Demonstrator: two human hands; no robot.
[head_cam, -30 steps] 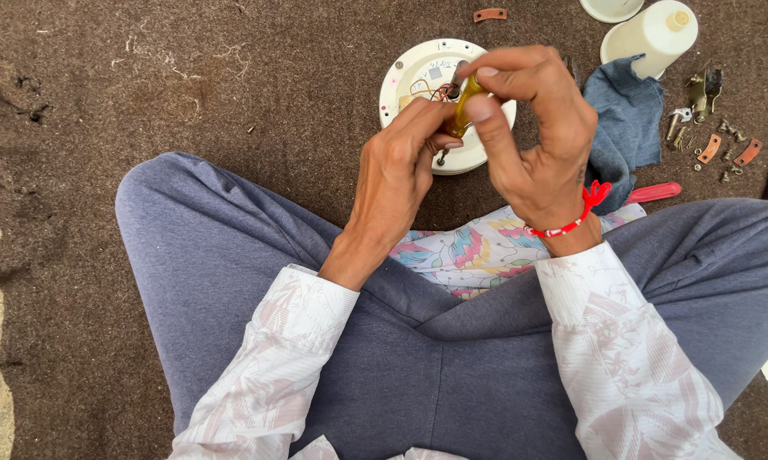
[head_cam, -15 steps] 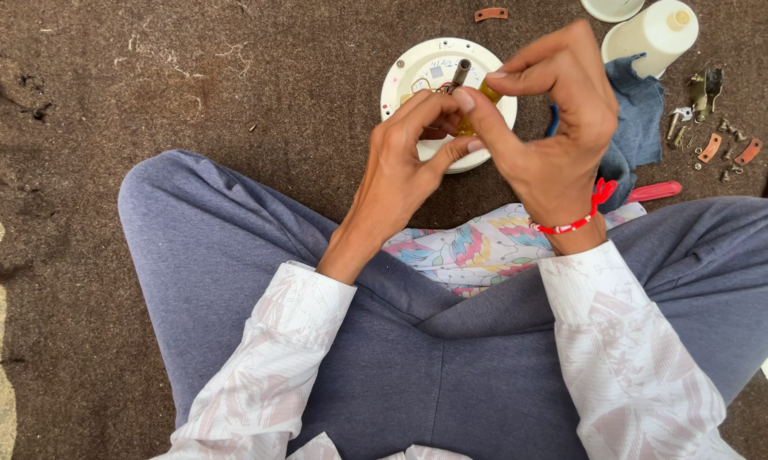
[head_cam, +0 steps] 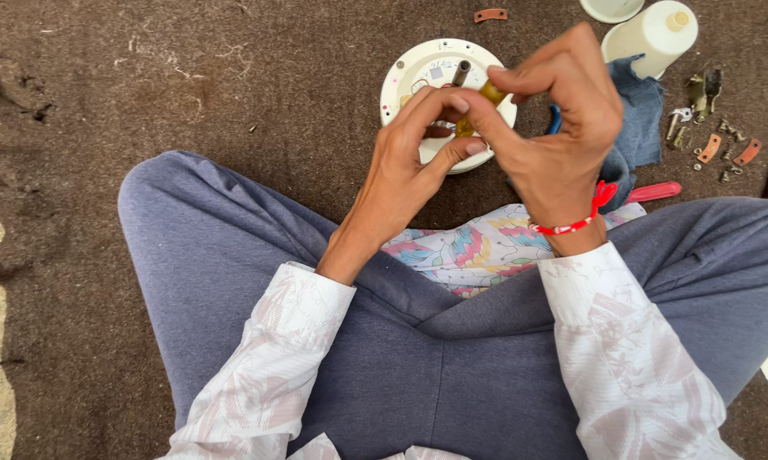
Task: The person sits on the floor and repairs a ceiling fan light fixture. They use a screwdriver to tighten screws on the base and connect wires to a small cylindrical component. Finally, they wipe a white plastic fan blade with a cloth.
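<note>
Pinching a small yellow-brown part (head_cam: 477,106) between fingertips of both hands, fingers clamped on it from either side; left hand (head_cam: 414,158) gripping from below, right hand (head_cam: 563,128) closing over it from above, red wristband (head_cam: 571,223) circling that wrist; hovering just above a round white disc (head_cam: 418,72) with a dark shaft (head_cam: 460,72), lying on brown matting (head_cam: 188,85); sitting cross-legged in grey trousers (head_cam: 230,273); blue cloth (head_cam: 639,119), white bottle (head_cam: 652,38) and small metal bits (head_cam: 716,128) resting to the right.
</note>
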